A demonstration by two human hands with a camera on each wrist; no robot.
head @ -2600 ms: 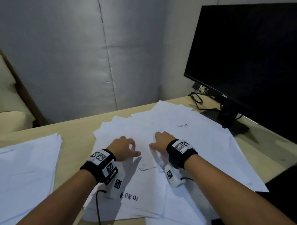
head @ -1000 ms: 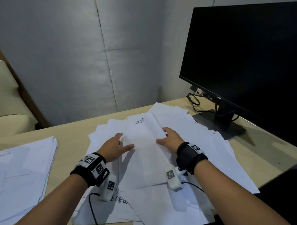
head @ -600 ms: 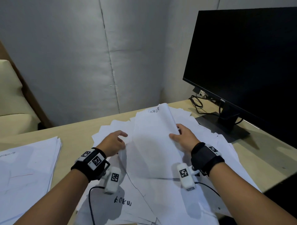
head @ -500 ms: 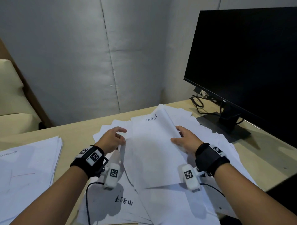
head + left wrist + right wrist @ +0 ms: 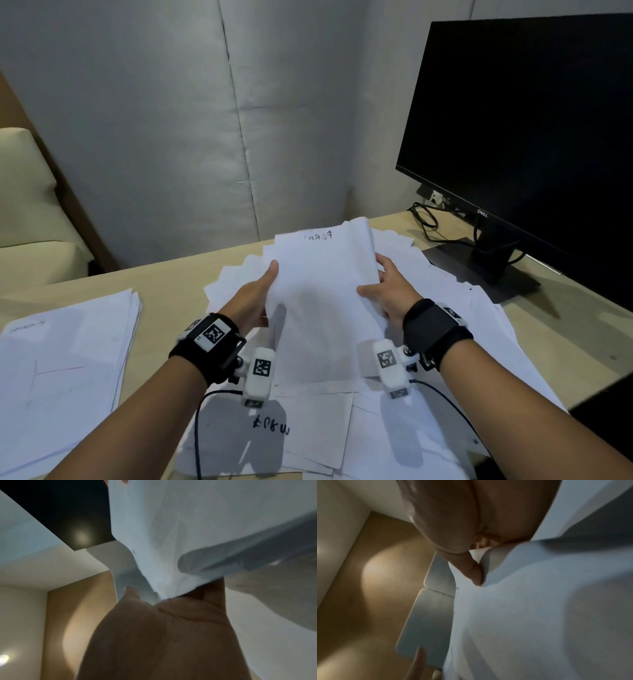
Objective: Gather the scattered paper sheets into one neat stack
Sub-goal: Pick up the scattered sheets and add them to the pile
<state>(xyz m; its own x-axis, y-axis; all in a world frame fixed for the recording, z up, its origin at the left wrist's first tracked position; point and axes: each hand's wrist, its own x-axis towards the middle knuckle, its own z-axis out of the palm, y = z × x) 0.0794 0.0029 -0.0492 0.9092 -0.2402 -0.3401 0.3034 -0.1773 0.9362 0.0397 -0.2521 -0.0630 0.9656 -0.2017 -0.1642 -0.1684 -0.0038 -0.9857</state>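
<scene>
Desk (image 5: pixel 164 274) sheets (image 5: pixel 445 308) lie half-hidden under the bundle (image 5: pixel 325 291) gripped edgewise by both hands (image 5: pixel 251 298) (image 5: pixel 390 291).

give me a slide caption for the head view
Left hand and right hand grip a lifted bundle of sheets above scattered paper on the desk.

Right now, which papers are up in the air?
The bundle gripped between both hands, lifted and tilted; the scattered sheets and left stack lie flat.

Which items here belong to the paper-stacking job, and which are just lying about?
Job: held sheaf, gripped by left hand and right hand; scattered sheets; side stack.

Bystanders: monitor, cables, desk.
</scene>
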